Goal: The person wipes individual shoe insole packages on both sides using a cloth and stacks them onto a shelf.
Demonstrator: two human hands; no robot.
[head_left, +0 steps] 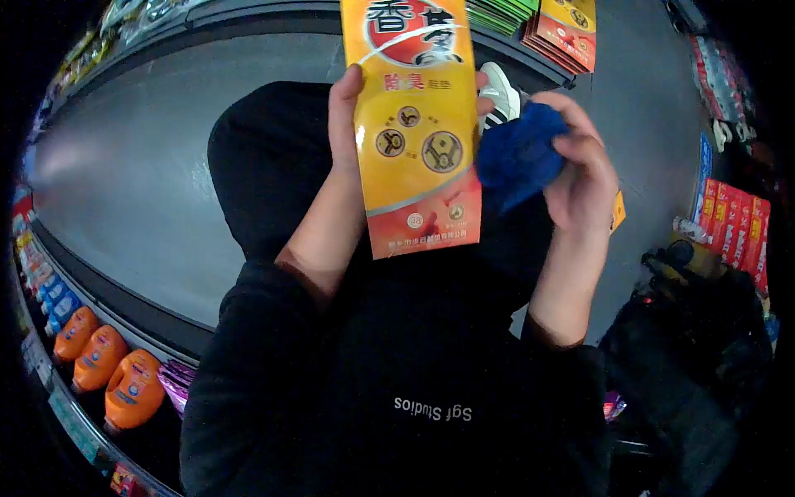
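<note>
The left hand's [344, 124] fingers clasp the yellow packet [406, 182] by its edges, long axis pointing away from the body — right hand [585, 178] nearby, fingers pinching a blue cloth [522, 157] just right of it.

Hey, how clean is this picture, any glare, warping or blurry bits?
Head view: dark round vignette at the edges, shelving bent by wide-angle distortion; pale glare on the grey floor, left; a white streak across the yellow packet; dark clothing loses detail; blue cloth looks soft.
</note>
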